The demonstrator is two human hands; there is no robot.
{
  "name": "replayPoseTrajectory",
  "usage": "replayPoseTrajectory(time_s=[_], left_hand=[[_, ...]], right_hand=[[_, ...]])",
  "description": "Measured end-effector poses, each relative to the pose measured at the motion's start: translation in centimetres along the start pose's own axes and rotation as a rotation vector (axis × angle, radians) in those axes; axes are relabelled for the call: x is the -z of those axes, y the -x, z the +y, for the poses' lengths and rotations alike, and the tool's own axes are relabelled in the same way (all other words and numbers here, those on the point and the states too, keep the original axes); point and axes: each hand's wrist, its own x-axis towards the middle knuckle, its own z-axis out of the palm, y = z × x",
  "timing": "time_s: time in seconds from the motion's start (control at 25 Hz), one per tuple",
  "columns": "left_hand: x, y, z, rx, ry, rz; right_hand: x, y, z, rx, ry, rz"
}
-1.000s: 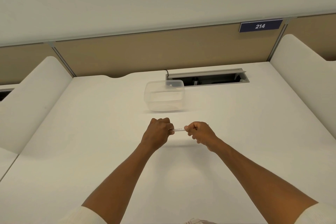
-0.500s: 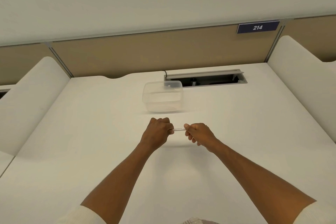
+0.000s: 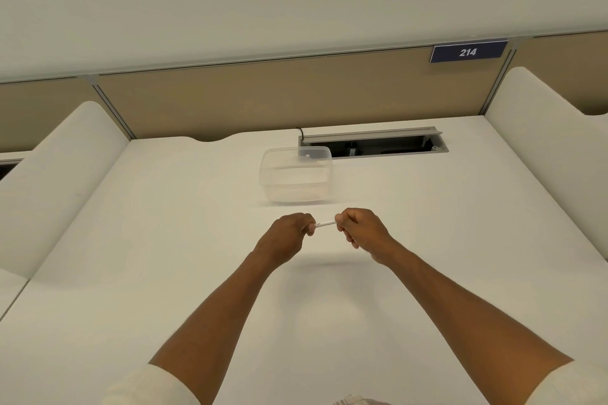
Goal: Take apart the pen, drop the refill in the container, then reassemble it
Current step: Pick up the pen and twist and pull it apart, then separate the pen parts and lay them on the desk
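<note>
Head view: white pen (image 3: 325, 223) held level above the counter (image 3: 164, 240), spanning the gap between both hands. Left hand (image 3: 289, 233) has fingers curled round one end; right hand (image 3: 358, 232) pinches the other end, fingers curled. Only the pen's short middle section shows. Clear plastic container (image 3: 296, 174) sits on the counter just beyond the hands, apart from them.

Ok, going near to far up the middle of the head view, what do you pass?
Hands and gripping the pen → clear container → open cable tray → tan partition.
</note>
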Motion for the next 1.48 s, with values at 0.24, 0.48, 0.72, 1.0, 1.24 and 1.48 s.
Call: replayPoseTrajectory(time_s=[0.24, 0.48, 0.72, 1.0, 1.24, 1.48], left_hand=[[0.5, -0.1, -0.2, 0.013, 0.072, -0.064], [1.4, -0.2, 0.6, 0.029, 0.163, -0.093], [2.9, -0.5, 2.1, 0.065, 0.207, -0.187], [5.2, 0.5, 0.8, 0.281, 0.581, -0.405], [5.0, 1.2, -2.8, 0.416, 0.538, -0.213], [1.8, 1.3, -3.6, 0.440, 0.358, -0.011]], right_hand=[[0.1, 0.2, 0.1, 0.053, 0.039, -0.016], [0.1, 0.4, 0.5, 0.286, 0.122, 0.099], [0.6, 0.4, 1.1, 0.393, 0.129, 0.113], [3.4, 1.0, 0.9, 0.318, 0.052, 0.210], [4.9, 0.8, 1.1, 0.141, -0.004, 0.182], [1.2, 0.3, 4.4, -0.096, 0.075, 0.224]])
